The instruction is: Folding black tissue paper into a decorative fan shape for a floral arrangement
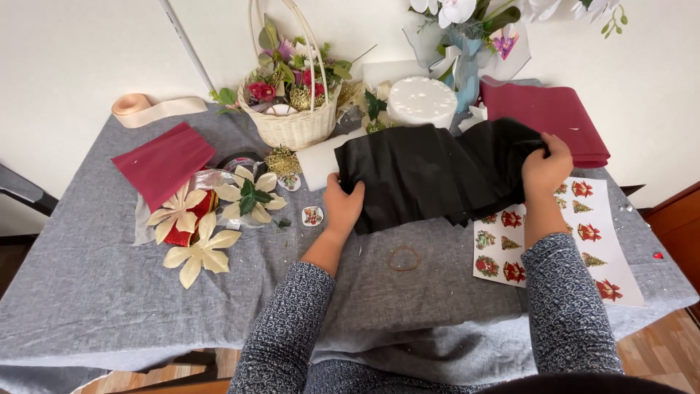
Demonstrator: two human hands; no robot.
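A sheet of black crepe paper (pixel 430 171) lies gathered in folds across the middle of the grey tablecloth (pixel 109 292). My left hand (pixel 343 206) grips its left edge, thumb on top. My right hand (pixel 545 166) pinches its upper right corner. The paper partly covers a white sheet (pixel 317 160) and the top of a sticker sheet (pixel 583 241) with red and green festive pictures.
A wicker basket (pixel 292 124) of flowers stands at the back, beside a white foam round (pixel 421 101) and a bouquet (pixel 467 29). Dark red paper stacks lie left (pixel 162 162) and right (pixel 550 117). Cream fabric flowers (pixel 200 248), a ribbon roll (pixel 135 106) and a rubber band (pixel 403 258) lie about.
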